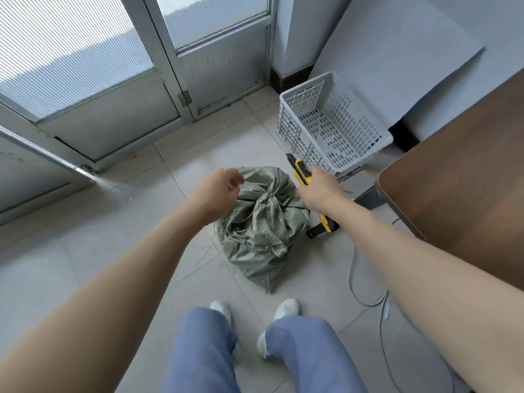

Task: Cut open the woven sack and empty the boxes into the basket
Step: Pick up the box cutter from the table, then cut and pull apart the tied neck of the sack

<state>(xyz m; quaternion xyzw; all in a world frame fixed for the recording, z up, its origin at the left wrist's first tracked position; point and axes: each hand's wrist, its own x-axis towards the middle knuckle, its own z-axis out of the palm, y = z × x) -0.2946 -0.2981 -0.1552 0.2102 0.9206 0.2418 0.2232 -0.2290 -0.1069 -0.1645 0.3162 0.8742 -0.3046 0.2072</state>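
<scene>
A grey-green woven sack (261, 225) stands on the tiled floor, its top bunched and tied in a knot. My left hand (215, 191) hovers over the sack's upper left edge, fingers curled loosely with nothing in them. To the right of the knot, my right hand (321, 188) grips a yellow and black utility knife (301, 171), whose tip points away toward the basket. The white perforated plastic basket (286, 117) sits on the floor behind and to the right of the sack, with nothing in it. No boxes are visible.
A brown table (453, 171) fills the right side, its dark metal foot (365, 199) beside the sack. A grey cable (354, 282) loops across the floor on the right. Metal-framed glass doors (170, 66) close off the back. My feet stand just in front of the sack.
</scene>
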